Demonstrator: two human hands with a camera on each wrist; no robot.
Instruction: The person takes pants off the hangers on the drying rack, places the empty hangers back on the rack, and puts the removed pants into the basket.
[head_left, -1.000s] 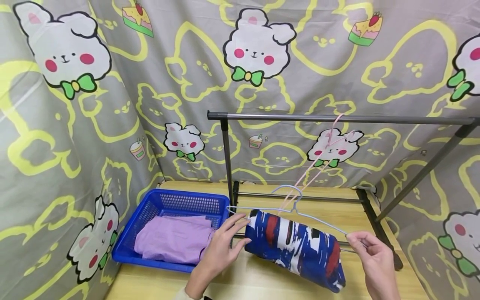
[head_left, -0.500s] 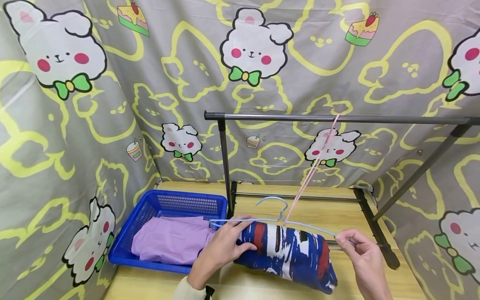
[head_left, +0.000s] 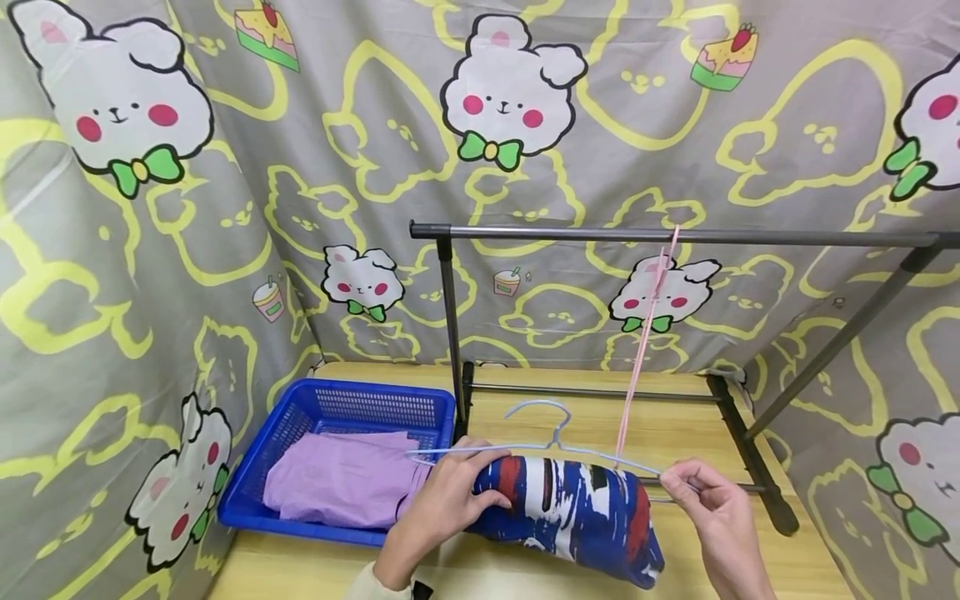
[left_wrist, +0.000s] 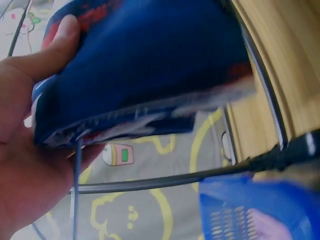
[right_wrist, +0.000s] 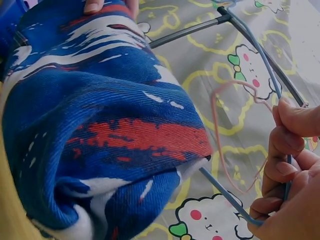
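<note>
A folded blue cloth garment (head_left: 566, 517) with white, red and black brushstroke print hangs over the lower bar of a light-blue wire hanger (head_left: 536, 402). My left hand (head_left: 450, 493) grips the garment's left end, thumb in front and the other fingers behind it; in the left wrist view the hanger's wire comes out beside those fingers. At the hanger's right corner my right hand (head_left: 712, 504) holds the wire between thumb and curled fingers, apart from the cloth (right_wrist: 140, 140). The hanger's hook points up and left, free of the rack.
Behind stands a dark metal clothes rack (head_left: 555, 234), with a pink wire hanger (head_left: 636, 375) on its top bar. Left of my hands, a blue plastic basket (head_left: 234, 492) holds a lilac cloth (head_left: 337, 483). Patterned grey curtains (head_left: 420, 192) enclose the wooden table (head_left: 270, 575).
Both hands have brought the garment and blue hanger a little left and down. The left hand now lies further over the garment's end. The pink hanger has turned edge-on and swung.
</note>
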